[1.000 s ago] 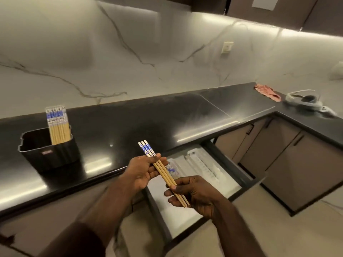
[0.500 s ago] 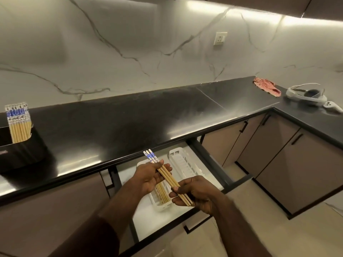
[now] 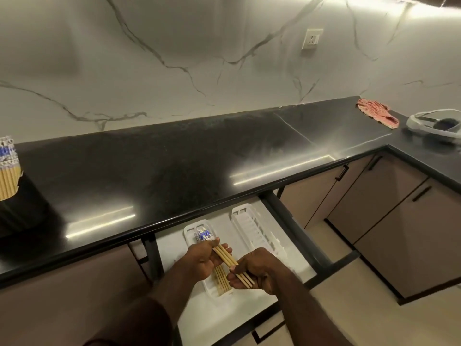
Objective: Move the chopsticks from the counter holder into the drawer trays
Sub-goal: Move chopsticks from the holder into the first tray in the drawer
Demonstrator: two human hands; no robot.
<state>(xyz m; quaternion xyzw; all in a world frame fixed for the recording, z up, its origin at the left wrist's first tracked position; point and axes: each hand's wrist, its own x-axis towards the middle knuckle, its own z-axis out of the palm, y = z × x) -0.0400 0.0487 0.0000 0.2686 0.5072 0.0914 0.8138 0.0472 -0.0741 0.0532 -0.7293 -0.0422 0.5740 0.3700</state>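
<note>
**Chopsticks held over the left tray**

You hold a small bundle of chopsticks (image 3: 225,255) in both hands above the left tray (image 3: 192,228) in the open drawer (image 3: 249,303). Your left hand (image 3: 202,258) curls its fingers round the patterned upper part; your right hand (image 3: 254,270) pinches the plain lower ends. More chopsticks lie in that tray under your hands. The right tray (image 3: 252,228) sits just beside it. The counter holder (image 3: 17,208), far left of the drawer, holds the remaining chopsticks (image 3: 7,171).
</note>
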